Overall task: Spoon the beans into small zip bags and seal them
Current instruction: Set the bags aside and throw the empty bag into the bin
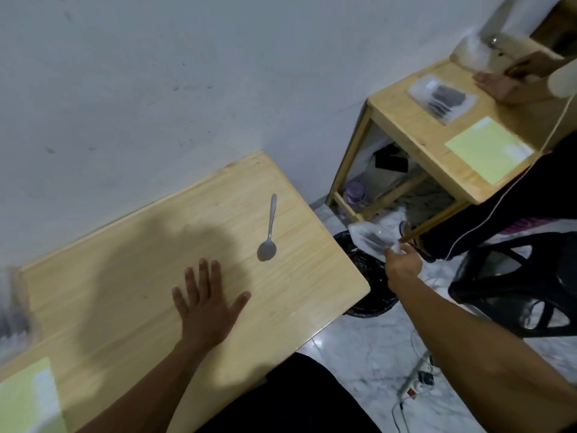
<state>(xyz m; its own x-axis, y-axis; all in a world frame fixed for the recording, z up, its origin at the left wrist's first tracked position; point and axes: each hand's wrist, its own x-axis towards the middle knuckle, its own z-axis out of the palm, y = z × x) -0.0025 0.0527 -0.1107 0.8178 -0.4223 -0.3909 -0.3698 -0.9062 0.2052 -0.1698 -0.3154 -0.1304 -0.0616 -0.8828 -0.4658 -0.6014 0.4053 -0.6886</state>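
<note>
My left hand lies flat on the wooden table with its fingers spread. A metal spoon lies on the table ahead of it, bowl toward me. My right hand is stretched out past the table's right edge and pinches a clear plastic bag with dark beans inside, held over a black bin on the floor.
A second wooden table stands at the right, with a pile of filled bags and a yellow sheet. Another person's hands rest there. A black chair and a power strip stand on the floor.
</note>
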